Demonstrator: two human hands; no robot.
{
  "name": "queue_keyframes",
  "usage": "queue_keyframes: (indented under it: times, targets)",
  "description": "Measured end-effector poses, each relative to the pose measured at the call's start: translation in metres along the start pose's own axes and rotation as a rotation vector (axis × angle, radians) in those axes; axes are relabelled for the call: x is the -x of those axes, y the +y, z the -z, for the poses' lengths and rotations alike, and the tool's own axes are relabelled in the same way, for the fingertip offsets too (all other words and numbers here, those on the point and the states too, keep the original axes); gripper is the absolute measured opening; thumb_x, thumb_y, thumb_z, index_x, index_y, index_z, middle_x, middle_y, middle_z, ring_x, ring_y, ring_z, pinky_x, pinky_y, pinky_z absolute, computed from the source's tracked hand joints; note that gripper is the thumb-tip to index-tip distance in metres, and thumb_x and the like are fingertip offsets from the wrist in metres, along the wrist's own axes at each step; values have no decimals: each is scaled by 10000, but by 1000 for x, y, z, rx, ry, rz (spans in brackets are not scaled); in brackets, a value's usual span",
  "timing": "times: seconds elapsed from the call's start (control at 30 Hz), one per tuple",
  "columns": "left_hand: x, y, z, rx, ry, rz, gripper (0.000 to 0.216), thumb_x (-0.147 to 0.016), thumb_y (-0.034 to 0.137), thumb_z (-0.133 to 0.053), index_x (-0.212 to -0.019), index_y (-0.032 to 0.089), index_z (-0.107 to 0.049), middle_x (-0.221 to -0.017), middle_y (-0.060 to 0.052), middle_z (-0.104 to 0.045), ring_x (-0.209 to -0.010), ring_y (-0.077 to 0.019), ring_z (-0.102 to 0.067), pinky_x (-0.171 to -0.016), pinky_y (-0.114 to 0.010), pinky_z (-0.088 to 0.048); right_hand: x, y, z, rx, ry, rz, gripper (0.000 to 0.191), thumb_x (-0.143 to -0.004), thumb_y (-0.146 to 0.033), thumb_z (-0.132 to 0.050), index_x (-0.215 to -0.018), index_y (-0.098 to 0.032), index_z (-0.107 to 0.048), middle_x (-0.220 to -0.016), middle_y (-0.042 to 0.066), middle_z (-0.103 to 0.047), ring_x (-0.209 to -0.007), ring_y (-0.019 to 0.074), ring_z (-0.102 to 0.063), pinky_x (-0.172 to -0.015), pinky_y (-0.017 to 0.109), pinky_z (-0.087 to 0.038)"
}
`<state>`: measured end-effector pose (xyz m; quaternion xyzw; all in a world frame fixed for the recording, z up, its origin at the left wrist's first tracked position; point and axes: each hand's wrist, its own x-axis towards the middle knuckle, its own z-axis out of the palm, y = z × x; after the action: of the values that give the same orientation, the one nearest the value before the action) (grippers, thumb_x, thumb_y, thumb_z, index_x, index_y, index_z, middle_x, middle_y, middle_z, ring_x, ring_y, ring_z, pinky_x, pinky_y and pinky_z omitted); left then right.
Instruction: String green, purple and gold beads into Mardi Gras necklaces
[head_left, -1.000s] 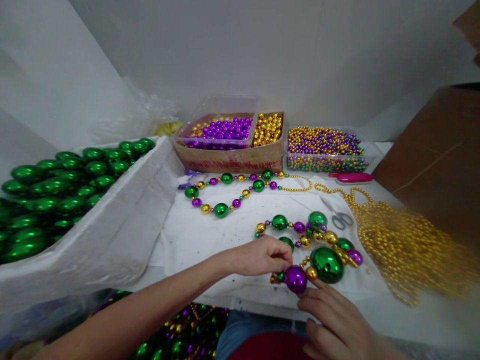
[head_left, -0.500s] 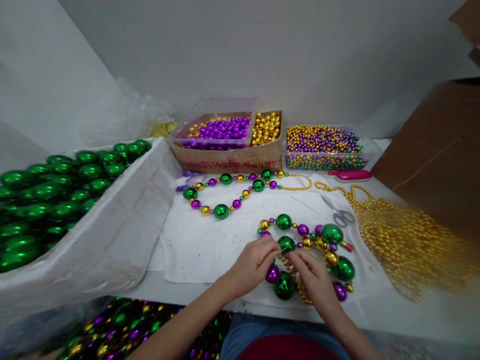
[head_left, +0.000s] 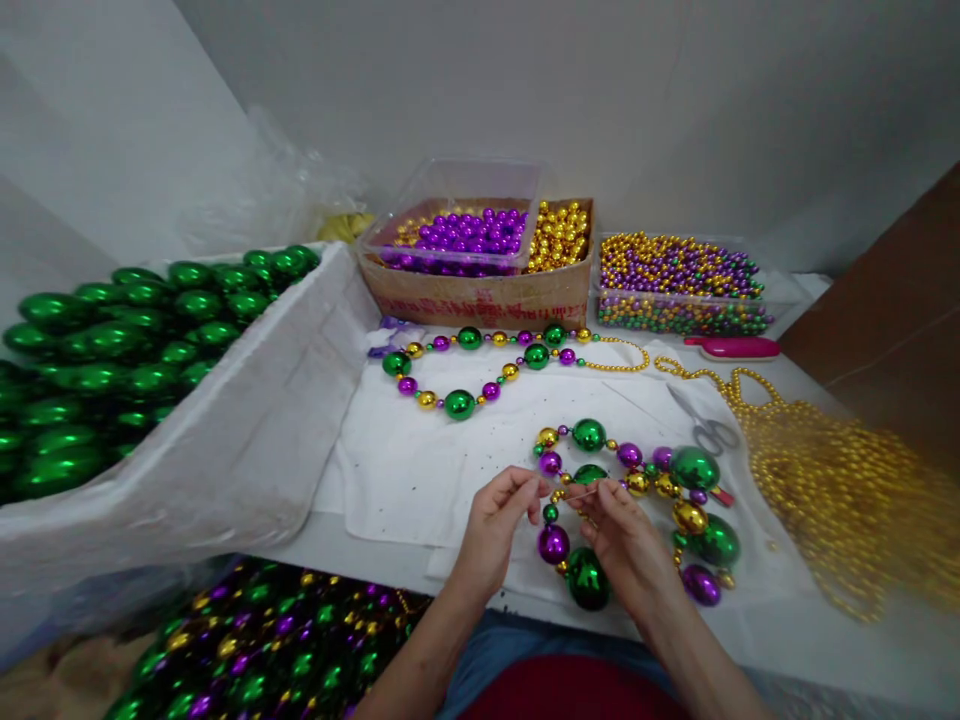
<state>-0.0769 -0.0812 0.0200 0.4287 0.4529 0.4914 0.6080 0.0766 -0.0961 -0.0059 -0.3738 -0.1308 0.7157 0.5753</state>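
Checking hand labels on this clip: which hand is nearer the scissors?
Right: the right hand is below and left of the scissors in view; the left hand is farther left.

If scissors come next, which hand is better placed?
Right hand, probably: it's nearer the scissors, which lie on its side. The left hand is farther away. Caveat: the right seems to pinch a thin cord.

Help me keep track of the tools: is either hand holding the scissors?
No, the scissors lie beside the gold bead strands, apart from both the left hand and the right hand.
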Motion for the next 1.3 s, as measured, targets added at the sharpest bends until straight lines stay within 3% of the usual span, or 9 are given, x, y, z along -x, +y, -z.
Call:
queue_keyframes:
  times: [0.13, 0.27, 0.5, 0.67, 0.83, 0.93, 1.07, 1.17, 1.3]
  targets:
    - [2, -17, 0, 503, 87, 131, 155, -774, 269, -676, -760, 153, -573, -588, 64, -430, -533, -60, -389, -805, -296, -451, -4, 3, 6, -21, -37, -22, 283, -701, -348, -777, -790, -201, -552, -690, -31, -584, -735, 127, -609, -520, 175, -411]
    - [2, -33, 0, 640, 125, 258, 223, -677, 238, -758, -733, 126, -574, -566, 75, -399, -489, -32, -350, -698, -250, -469, -1, 6, 6, 89, -55, 15, 301, -728, -374, -749, -743, -197, -506, -565, -71, -432, -524, 69, -462, -414, 147, -269]
    - [5, -44, -3, 559, 64, 316, 176, -738, 249, -708, -736, 107, -604, -536, 58, -411, -462, -29, -310, -533, -188, -369, 1, 8, 13, 344, -52, 72, 324, -749, -411, -713, -685, -184, -491, -498, -79, -384, -448, 60, -350, -393, 171, -156]
    - [5, -33, -6, 459, -74, 357, 191, -765, 263, -683, -834, 87, -655, -633, 26, -471, -488, -25, -325, -544, -198, -356, 1, 3, 18, 488, -69, 109, 262, -799, -412, -647, -726, -191, -526, -543, -57, -460, -461, 78, -362, -405, 195, -212]
    - [5, -21, -10, 297, -217, 392, 225, -720, 214, -697, -903, 87, -669, -689, 4, -510, -550, -52, -405, -562, -209, -349, 9, -12, 17, 611, -37, 258, 208, -816, -363, -626, -715, -188, -578, -674, -29, -520, -553, 97, -414, -501, 228, -311]
    - [6, -18, -17, 173, -284, 385, 242, -700, 215, -704, -906, 97, -658, -733, -8, -549, -598, -72, -445, -560, -209, -333, 13, -23, 12, 831, -31, 442, 178, -835, -287, -595, -685, -191, -583, -702, -22, -508, -642, 121, -452, -600, 248, -342]
    - [5, -20, -30, 22, -328, 305, 193, -696, 251, -711, -777, 109, -609, -672, 15, -524, -582, -72, -421, -535, -205, -307, 14, -34, 6, 1067, -94, 593, 194, -844, -220, -562, -653, -191, -571, -734, -2, -519, -753, 158, -504, -698, 278, -363]
    - [3, -23, -39, -19, -323, 252, 250, -739, 340, -676, -707, 138, -531, -609, 44, -456, -534, -67, -380, -496, -203, -285, 14, -38, 5, 1061, -97, 546, 193, -851, -236, -547, -664, -191, -562, -699, -8, -505, -684, 147, -499, -627, 266, -371]
    - [2, -27, -45, -76, -330, 219, 283, -843, 440, -542, -791, 167, -485, -646, 33, -505, -512, -73, -383, -473, -205, -276, 20, -39, 10, 956, -99, 307, 111, -881, -269, -484, -875, -201, -572, -706, -23, -535, -542, 121, -485, -485, 237, -358]
